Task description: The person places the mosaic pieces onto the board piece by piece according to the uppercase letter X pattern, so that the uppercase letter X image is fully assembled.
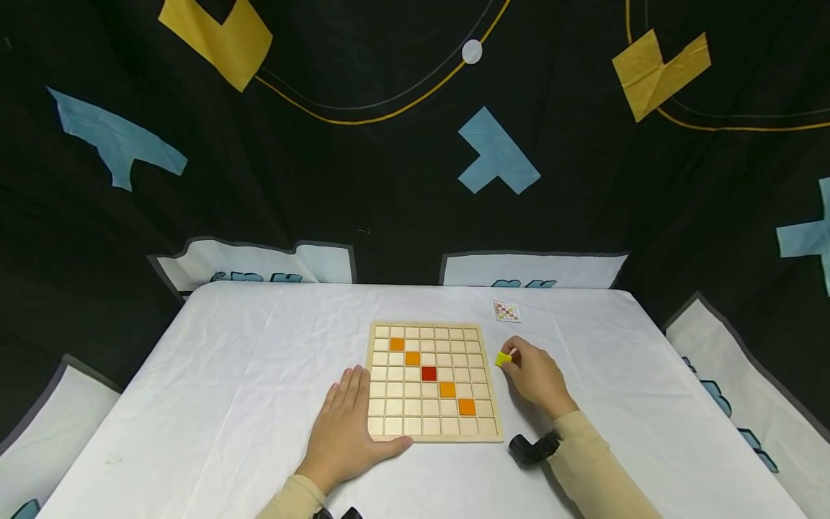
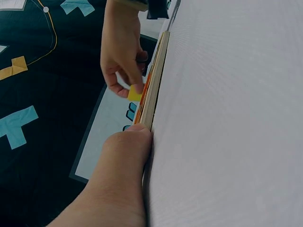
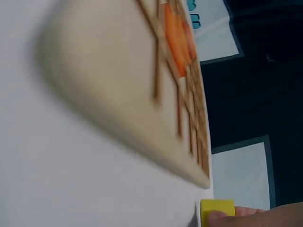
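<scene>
A square wooden grid board (image 1: 395, 437) lies flat on the white cloth, its cells framed by raised strips. Several orange tiles (image 1: 447, 390) and one red tile (image 1: 429, 373) form a diagonal across it. My left hand (image 1: 346, 427) rests at the board's near left corner, straight fingers along the left side and thumb at the front edge. Right of the board, my right hand (image 1: 537, 375) pinches a yellow square tile (image 1: 503, 359) between thumb and fingers. In the right wrist view this yellow tile (image 3: 217, 208) appears low, just beyond the board's corner.
A small printed pattern card (image 1: 506, 311) lies past the board at the far right. The white-covered table (image 1: 194, 404) reaches back to a black curtain (image 1: 389, 194) with blue and yellow shapes on it. A black wrist camera (image 1: 533, 450) sits by the right sleeve.
</scene>
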Tool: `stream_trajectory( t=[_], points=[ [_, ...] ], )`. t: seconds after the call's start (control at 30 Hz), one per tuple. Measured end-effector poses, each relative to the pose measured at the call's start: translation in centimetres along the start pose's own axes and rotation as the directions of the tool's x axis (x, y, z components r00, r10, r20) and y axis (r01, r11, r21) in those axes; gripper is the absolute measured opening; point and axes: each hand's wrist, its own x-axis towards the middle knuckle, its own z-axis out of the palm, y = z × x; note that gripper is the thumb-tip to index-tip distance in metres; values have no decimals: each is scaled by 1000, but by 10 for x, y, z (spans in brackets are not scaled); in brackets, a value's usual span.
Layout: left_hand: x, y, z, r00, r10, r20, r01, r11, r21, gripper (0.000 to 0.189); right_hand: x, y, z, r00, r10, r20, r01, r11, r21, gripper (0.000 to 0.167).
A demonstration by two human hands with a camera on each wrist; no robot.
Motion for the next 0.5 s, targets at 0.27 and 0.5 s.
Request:
stream_trajectory(
  t=[0.27, 0.5],
  points=[
    [-1, 1, -2, 1000, 4, 0, -4, 1000, 1, 133, 16, -25, 5, 999, -40, 23, 37, 994, 99, 16],
    [-1, 2, -3, 1000, -2, 2, 2, 1000, 4, 131, 29, -45, 18, 996, -76, 44, 70, 992, 107, 17]
  ],
)
